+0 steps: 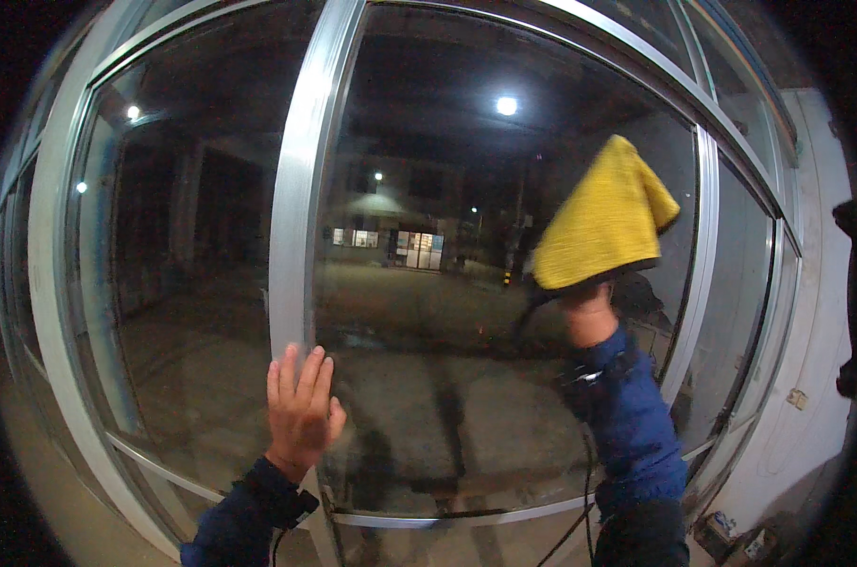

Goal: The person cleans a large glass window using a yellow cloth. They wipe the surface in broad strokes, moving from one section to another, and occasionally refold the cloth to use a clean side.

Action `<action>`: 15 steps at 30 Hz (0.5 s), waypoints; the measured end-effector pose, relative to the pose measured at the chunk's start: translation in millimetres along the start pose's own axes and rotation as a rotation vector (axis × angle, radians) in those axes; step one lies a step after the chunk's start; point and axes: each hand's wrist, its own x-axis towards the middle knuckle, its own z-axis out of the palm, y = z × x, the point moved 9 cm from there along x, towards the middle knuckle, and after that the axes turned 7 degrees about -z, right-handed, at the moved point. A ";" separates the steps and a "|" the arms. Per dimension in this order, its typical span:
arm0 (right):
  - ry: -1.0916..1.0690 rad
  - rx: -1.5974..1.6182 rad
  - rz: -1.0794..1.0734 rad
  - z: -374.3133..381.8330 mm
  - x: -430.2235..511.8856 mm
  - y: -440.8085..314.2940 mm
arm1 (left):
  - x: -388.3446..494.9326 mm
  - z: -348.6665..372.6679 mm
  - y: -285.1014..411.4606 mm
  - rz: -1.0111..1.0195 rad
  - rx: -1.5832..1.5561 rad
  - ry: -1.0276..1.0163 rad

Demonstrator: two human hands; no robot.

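Observation:
A large glass pane [414, 397] in a silver metal frame stands in front of me. My right hand [590, 312] is raised at the right part of the pane, mostly covered by a yellow cloth [598, 220] with a dark edge. The cloth drapes over the fingers and is slightly blurred; whether it touches the glass I cannot tell. Lower and to the left, my left hand [304, 411] has its fingers spread against or just before the upright metal post [297, 212]. It holds nothing.
Another glass pane [187, 298] lies left of the post. At the right is a white wall [797, 425] with a socket [797, 399], and small items [715, 531] sit at its foot. A thin dark cable [589, 489] hangs below my right sleeve. Lit doors [419, 250] show in the glass.

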 end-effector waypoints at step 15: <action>-0.561 -0.023 -0.184 209.2 -13.2 -182.3 | -5.5 -0.6 -3.9 0.059 -0.062 0.087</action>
